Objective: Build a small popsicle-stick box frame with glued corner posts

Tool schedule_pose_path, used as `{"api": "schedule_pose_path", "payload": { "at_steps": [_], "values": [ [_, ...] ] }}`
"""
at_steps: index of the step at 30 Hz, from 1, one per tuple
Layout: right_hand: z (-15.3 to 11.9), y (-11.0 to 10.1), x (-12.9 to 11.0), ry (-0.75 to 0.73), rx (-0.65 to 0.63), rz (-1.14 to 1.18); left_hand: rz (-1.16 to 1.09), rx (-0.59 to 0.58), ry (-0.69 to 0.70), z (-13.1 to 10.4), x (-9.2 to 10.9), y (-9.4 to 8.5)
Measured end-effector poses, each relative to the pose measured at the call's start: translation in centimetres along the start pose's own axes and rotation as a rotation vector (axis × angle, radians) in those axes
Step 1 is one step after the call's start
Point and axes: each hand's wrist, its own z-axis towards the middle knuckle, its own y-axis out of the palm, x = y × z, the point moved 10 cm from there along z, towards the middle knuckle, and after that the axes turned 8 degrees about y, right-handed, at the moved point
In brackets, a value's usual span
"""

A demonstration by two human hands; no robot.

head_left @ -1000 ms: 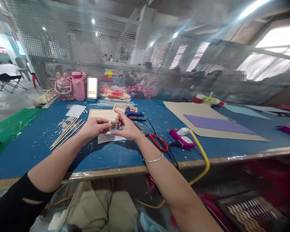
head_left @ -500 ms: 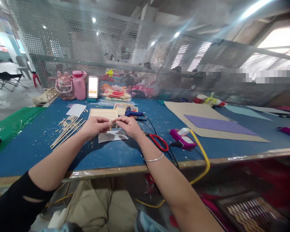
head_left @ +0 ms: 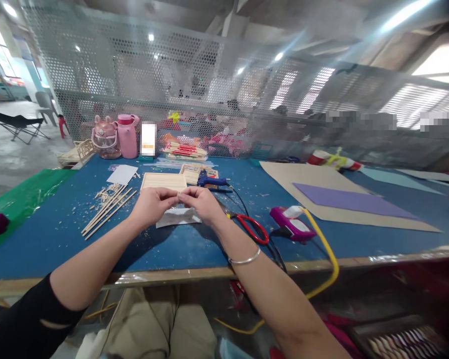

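My left hand and my right hand meet fingertip to fingertip over the table, both closed in a pinch. Between them is a small pale wooden piece, mostly hidden by the fingers. Below lies a sheet of white paper with grey on it. Just behind the hands sits a flat wooden panel with a raised edge. A blue glue gun rests to the right of it, near a small wooden box. Red-handled scissors or pliers lie beside my right forearm.
Thin wooden sticks and broken bits lie at left, near a white card. Pink bottles and a lit phone stand at the back. At right are a purple sheet and a purple power socket with a yellow cable.
The fingertips have drawn closer together and now cover more of the wooden piece. The paper below looks lighter. The whole view has shifted slightly.
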Motion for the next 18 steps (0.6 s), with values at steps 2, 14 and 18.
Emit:
{"api": "schedule_pose_path", "payload": {
  "at_steps": [2, 14, 18],
  "values": [
    [0.2, -0.1, -0.1, 0.011, -0.009, 0.069, -0.067, -0.004, -0.04, 0.2, 0.0, 0.0],
    [3.0, -4.8, 3.9, 0.27, 0.094, 0.018, -0.35, 0.295, -0.422, 1.0, -8.1, -8.3],
    [3.5, -3.5, 4.4, 0.299, 0.035, -0.053, -0.36, 0.167, -0.498, -0.1, -8.9, -5.5]
  ]
}}
